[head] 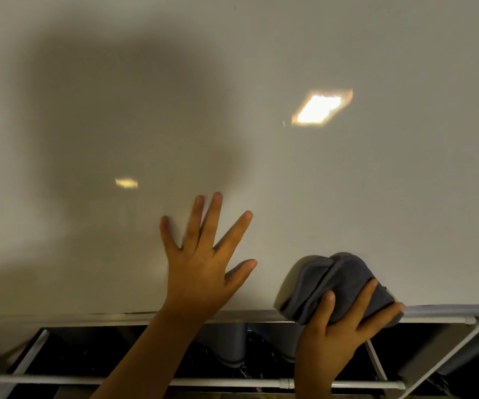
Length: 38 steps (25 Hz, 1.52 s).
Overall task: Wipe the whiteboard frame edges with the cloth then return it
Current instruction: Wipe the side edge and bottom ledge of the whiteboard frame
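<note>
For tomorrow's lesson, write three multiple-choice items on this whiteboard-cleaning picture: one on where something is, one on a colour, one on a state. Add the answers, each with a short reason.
1. Where is the cloth?
A. at the bottom frame edge of the whiteboard
B. on the floor
C. hung over the stand rail

2. What colour is the cloth?
A. bright yellow
B. dark grey-blue
C. red

3. How is the left hand?
A. clenched in a fist
B. gripping a marker
C. open, fingers spread, against the board

Answers
1. A: the bunched cloth overlaps the bottom frame edge, at the right.
2. B: its folds look dark grey-blue against the pale board.
3. C: all five fingers are splayed and it holds nothing, while the right hand grips the cloth.
</note>
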Tool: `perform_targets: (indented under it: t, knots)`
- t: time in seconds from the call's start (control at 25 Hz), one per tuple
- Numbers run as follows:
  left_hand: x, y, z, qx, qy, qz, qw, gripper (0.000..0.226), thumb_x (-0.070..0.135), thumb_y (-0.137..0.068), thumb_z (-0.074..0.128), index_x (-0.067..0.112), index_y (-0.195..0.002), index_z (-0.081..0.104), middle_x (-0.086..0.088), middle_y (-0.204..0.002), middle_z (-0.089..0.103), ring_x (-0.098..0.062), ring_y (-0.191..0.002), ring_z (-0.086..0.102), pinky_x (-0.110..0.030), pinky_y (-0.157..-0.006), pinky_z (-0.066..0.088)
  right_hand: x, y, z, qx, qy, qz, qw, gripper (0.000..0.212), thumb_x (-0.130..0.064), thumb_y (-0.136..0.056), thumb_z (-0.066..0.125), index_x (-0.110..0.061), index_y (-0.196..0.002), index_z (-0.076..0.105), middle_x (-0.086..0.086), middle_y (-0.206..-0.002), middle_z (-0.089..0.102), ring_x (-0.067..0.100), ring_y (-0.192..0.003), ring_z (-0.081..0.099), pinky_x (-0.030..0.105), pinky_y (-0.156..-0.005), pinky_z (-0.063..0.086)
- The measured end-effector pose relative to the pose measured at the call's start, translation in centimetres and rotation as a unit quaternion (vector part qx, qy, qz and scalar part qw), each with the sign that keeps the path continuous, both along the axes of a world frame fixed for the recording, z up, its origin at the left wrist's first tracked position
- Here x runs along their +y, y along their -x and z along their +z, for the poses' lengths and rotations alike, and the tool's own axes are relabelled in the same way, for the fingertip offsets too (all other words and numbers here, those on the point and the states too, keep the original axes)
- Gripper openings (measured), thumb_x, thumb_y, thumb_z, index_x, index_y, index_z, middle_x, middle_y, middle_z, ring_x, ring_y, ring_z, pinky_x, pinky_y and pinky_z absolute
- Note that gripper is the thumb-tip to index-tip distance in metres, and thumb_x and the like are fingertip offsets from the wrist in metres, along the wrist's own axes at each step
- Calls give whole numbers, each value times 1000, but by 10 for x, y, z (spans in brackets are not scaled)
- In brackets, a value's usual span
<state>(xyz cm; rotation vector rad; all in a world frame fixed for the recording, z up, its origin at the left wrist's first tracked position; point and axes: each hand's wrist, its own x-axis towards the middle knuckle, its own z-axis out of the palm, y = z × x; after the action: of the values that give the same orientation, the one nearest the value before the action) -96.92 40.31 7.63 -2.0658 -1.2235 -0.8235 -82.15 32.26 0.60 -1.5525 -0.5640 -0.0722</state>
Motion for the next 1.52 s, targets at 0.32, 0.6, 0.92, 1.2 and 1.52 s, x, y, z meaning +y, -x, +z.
perform_targets:
  t: [0.32, 0.6, 0.92, 1.2, 1.52]
  knots:
    - [17, 55, 7, 95, -33, -73, 992, 68, 66, -89, 25, 32, -147, 15, -5, -158, 1, -22, -144, 8, -63, -110, 2, 20, 71, 2, 14, -7, -53, 998, 63, -55, -84, 36, -34, -142, 20, 0, -157, -4, 7, -140, 5, 23, -102, 22]
    - [37, 130, 20, 134, -34, -83, 987, 72, 68, -87, 24, 31, -148, 10, -4, -159, -1, -23, -145, 2, -58, -112, 1, 39, 159, 1, 42, -11, -51, 998, 63, -57, -83, 36, -39, -141, 19, -3, -157, -5, 16, -141, 8, 35, -104, 24]
    - [45, 195, 22, 67, -15, -9, 998, 76, 76, -81, 30, 39, -146, 14, -5, -157, 3, -30, -145, 1, -65, -108, -7, 49, 229, -4, 8, 11, -9, 1000, 70, -59, -85, 34, -21, -143, 24, 14, -155, -2, 19, -142, 1, 34, -108, 19]
    - [40, 215, 11, 46, 14, 7, 999, 72, 70, -86, 25, 37, -146, 6, -2, -157, 0, -25, -145, -2, -65, -109, -5, 34, 194, -1, -4, 21, -19, 1000, 66, -51, -84, 38, -27, -143, 20, 10, -156, -3, 9, -140, 2, 30, -99, 20]
    - [45, 225, 9, 51, 20, 12, 998, 72, 71, -86, 17, 34, -147, 5, -3, -157, 0, -27, -145, 2, -65, -107, -5, 48, 228, 2, -5, 24, -40, 999, 60, -46, -90, 38, -29, -144, 16, 10, -156, -5, 6, -136, 4, 34, -103, 25]
